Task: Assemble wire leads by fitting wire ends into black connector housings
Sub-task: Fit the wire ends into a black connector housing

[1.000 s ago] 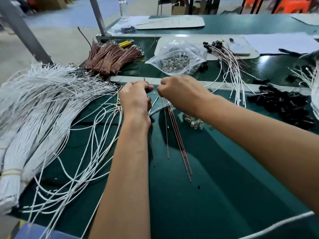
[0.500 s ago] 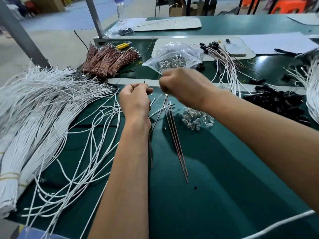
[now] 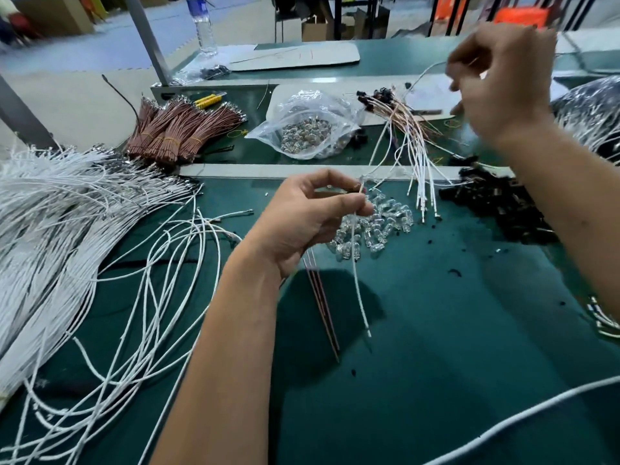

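Left hand (image 3: pixel 302 218) fingers (image 3: pixel 360 207) are pinching a white wire (image 3: pixel 358 280) above the table (image 3: pixel 436 364); right hand (image 3: pixel 500 78), blurred, is pinching another wire (image 3: pixel 424 75) farther back.

Two forearms enter from the lower edge, both bare to the frame border, with no sleeve, glove, watch, ring or band visible; left hand (image 3: pixel 303 218): broad back, knuckles and short, plain fingernails shown, wrist creases faintly marked; left forearm (image 3: pixel 214 364): long and smooth, tapering toward the wrist; right hand (image 3: pixel 501 73): smeared by motion blur, so nails and fine detail cannot be made out; right forearm (image 3: pixel 570 209): bare, carrying a few small dark specks.
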`<state>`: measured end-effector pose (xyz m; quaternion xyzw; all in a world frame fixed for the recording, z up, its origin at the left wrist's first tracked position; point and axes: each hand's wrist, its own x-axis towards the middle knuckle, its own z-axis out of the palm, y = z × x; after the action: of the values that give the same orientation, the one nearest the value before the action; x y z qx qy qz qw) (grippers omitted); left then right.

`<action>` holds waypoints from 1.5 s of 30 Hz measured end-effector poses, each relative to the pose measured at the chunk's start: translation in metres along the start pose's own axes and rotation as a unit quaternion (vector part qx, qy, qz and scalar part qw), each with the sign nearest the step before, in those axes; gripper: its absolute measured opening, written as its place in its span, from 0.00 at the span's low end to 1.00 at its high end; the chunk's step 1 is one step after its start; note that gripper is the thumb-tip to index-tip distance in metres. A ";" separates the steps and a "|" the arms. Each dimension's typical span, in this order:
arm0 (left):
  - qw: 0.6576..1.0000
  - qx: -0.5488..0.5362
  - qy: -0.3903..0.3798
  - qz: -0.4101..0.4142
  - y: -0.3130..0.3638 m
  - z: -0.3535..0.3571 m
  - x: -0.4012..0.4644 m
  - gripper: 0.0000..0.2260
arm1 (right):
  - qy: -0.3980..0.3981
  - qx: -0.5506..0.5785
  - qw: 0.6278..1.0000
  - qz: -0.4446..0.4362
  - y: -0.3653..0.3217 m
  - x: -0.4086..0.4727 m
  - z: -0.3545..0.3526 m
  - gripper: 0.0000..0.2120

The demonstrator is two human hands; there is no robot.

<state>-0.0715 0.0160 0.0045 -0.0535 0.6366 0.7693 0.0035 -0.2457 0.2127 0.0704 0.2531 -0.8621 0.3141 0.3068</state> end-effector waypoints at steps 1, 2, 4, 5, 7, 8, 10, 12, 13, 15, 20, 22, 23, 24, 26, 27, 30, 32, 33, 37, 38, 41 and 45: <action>1.000 -0.027 -0.013 0.005 -0.001 0.005 0.001 0.06 | 0.004 0.004 1.000 0.019 0.005 -0.003 -0.004 0.09; 0.998 -0.055 -0.015 0.009 -0.003 0.010 0.002 0.06 | 0.003 0.008 0.999 0.042 0.008 -0.007 -0.007 0.12; 0.994 -0.104 0.002 0.014 -0.007 0.021 0.005 0.06 | -0.002 0.018 0.994 0.104 0.010 -0.026 -0.012 0.24; 0.992 -0.123 0.014 0.013 -0.010 0.027 0.007 0.06 | -0.007 0.026 0.990 0.138 0.007 -0.039 -0.014 0.26; 0.988 -0.152 0.041 0.004 -0.016 0.040 0.011 0.06 | -0.069 0.113 0.970 0.202 -0.006 -0.071 -0.016 0.22; 0.986 -0.159 0.053 0.002 -0.019 0.045 0.012 0.06 | -0.140 0.189 0.943 0.237 -0.013 -0.087 -0.017 0.22; 0.983 -0.168 0.070 -0.001 -0.026 0.056 0.014 0.07 | -0.295 0.308 0.852 0.303 -0.023 -0.116 -0.018 0.26; 0.982 -0.174 0.079 -0.002 -0.030 0.066 0.014 0.07 | -0.372 0.353 0.800 0.311 -0.029 -0.141 -0.019 0.24; 0.981 -0.177 0.082 0.000 -0.032 0.070 0.013 0.07 | -0.383 0.367 0.793 0.301 -0.031 -0.150 -0.019 0.20; 0.980 -0.183 0.079 0.003 -0.035 0.076 0.013 0.06 | -0.377 0.394 0.785 0.294 -0.031 -0.162 -0.018 0.11; 0.984 -0.156 0.079 0.023 -0.038 0.075 0.014 0.07 | -0.255 0.516 0.744 0.338 -0.018 -0.164 -0.022 0.07; 0.989 -0.124 0.084 0.020 -0.038 0.071 0.015 0.08 | -0.168 0.575 0.716 0.358 -0.012 -0.161 -0.022 0.08; 0.991 -0.109 0.081 0.015 -0.038 0.069 0.015 0.09 | -0.131 0.593 0.709 0.359 -0.010 -0.160 -0.020 0.07; 0.992 -0.099 0.074 0.007 -0.038 0.067 0.015 0.10 | -0.101 0.601 0.709 0.356 -0.008 -0.160 -0.019 0.07; 0.994 -0.091 0.062 -0.010 -0.037 0.067 0.015 0.12 | -0.051 0.598 0.721 0.346 -0.006 -0.161 -0.015 0.07; 0.994 -0.088 0.060 -0.019 -0.037 0.067 0.016 0.13 | -0.028 0.594 0.728 0.341 -0.003 -0.161 -0.014 0.07; 0.995 -0.077 0.047 -0.040 -0.037 0.067 0.015 0.14 | 0.019 0.573 0.754 0.321 0.004 -0.160 -0.017 0.02; 0.995 -0.075 0.040 -0.052 -0.037 0.066 0.015 0.13 | 0.045 0.562 0.763 0.316 0.007 -0.158 -0.019 0.04; 0.995 -0.076 0.039 -0.056 -0.037 0.066 0.015 0.13 | 0.055 0.557 0.766 0.316 0.008 -0.158 -0.020 0.05; 0.994 -0.083 0.034 -0.064 -0.038 0.065 0.015 0.10 | 0.071 0.557 0.760 0.328 0.009 -0.157 -0.021 0.07; 0.994 -0.083 0.032 -0.066 -0.038 0.064 0.015 0.10 | 0.073 0.560 0.757 0.330 0.008 -0.157 -0.021 0.07; 0.994 -0.077 0.023 -0.069 -0.038 0.063 0.015 0.10 | 0.072 0.563 0.755 0.329 0.006 -0.156 -0.022 0.05; 0.995 -0.069 0.015 -0.071 -0.038 0.063 0.015 0.11 | 0.061 0.560 0.758 0.329 0.004 -0.157 -0.022 0.04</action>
<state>-0.0881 0.0839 -0.0225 -0.1106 0.5764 0.8084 0.0448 -0.1329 0.2692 -0.0260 0.0609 -0.5416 0.8375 0.0399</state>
